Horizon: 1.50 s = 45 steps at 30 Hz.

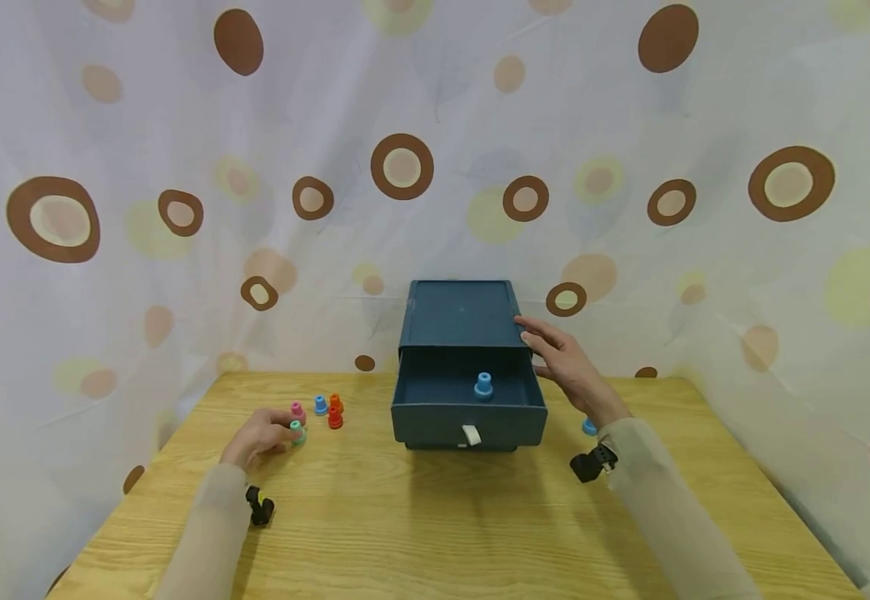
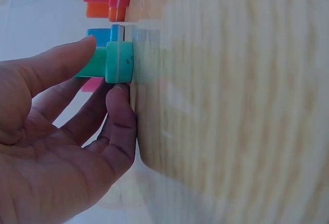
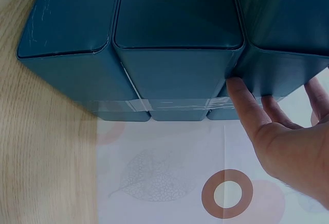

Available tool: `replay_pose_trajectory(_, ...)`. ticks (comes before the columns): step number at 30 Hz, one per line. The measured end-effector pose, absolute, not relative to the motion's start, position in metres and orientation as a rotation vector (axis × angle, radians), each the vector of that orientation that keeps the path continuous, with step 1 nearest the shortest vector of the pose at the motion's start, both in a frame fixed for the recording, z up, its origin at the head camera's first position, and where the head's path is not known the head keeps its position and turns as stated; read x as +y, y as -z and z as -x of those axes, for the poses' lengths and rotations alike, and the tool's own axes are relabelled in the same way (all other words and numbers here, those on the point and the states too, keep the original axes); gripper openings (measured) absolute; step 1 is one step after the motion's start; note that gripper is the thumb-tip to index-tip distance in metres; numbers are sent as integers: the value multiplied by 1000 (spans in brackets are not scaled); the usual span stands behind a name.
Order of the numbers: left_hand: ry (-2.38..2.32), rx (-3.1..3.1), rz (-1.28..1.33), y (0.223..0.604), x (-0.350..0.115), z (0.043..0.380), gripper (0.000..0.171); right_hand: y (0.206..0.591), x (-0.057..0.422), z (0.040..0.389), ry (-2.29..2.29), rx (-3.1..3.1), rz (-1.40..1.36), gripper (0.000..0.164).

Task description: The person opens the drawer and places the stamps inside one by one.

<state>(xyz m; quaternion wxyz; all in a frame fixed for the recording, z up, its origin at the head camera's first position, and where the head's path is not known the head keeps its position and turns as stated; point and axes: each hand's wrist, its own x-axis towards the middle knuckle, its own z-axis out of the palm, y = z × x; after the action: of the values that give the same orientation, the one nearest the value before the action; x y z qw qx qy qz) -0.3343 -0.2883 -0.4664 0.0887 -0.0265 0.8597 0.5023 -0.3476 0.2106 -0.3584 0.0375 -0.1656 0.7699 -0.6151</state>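
Observation:
My left hand (image 1: 261,437) is at the table's left side, thumb and fingers around a small teal bell-shaped plastic peg (image 2: 119,62) that stands on the wood. Behind it is a pink peg (image 1: 297,411), close to the fingertips. My right hand (image 1: 572,368) rests on the right side of a dark blue drawer unit (image 1: 461,312), with fingers extended along its upper edge and thumb against the side. The unit's top drawer (image 1: 468,423) is pulled out, and a blue peg (image 1: 483,387) stands inside. A white pull tab (image 1: 472,434) hangs on the drawer front.
Right of the left hand stand another blue peg (image 1: 321,406), an orange peg (image 1: 336,402) and a red peg (image 1: 335,417). One more blue peg (image 1: 589,427) is partly hidden by the right wrist. A patterned curtain (image 1: 435,233) hangs behind the wooden table (image 1: 375,517).

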Motion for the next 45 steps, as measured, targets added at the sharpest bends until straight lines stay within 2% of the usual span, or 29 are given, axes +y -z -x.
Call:
replay_pose_trajectory(11,-1548,2512,80,466,-290,334,38,360,210,347,1903,2347,505,55)
replay_pose_trajectory(28,-1540,2515,-236,440,-286,335,49,359,211,347,1897,2368,481,55)
replay_pose_trajectory(45,-1743,2602,-166,422,-258,330,51,359,210,348,1897,2371,481,55)
